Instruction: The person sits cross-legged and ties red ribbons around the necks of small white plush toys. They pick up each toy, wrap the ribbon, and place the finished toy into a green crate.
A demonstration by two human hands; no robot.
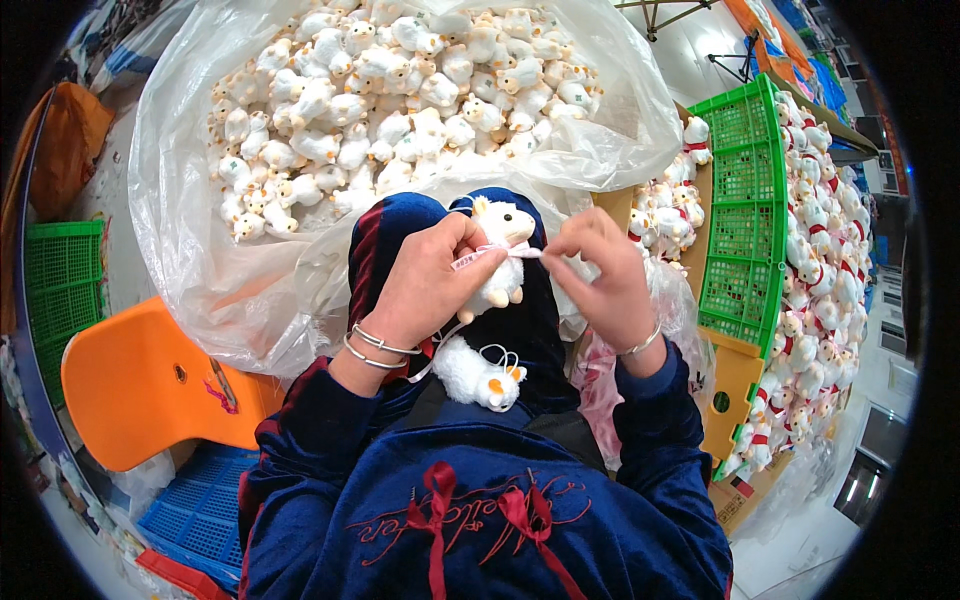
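Above my knees, my left hand [428, 272] grips a small white plush animal [503, 272] with tan ears and feet. A pale pink ribbon [518, 253] runs round its neck, and the left thumb presses on it at the front. On the toy's other side, my right hand [604, 275] is closed in a pinch on the ribbon's end. A second white plush animal [470, 374], with orange patches and a string loop on its head, lies on its side in my lap. A thin white ribbon hangs below my left wrist.
Ahead spreads a large clear plastic bag [170, 190] heaped with white plush toys [400, 100]. At right, a green crate [742, 200] stands beside more toys with red neck ribbons [815, 290]. An orange chair [140, 385] holding scissors and a blue basket [195, 510] are at left.
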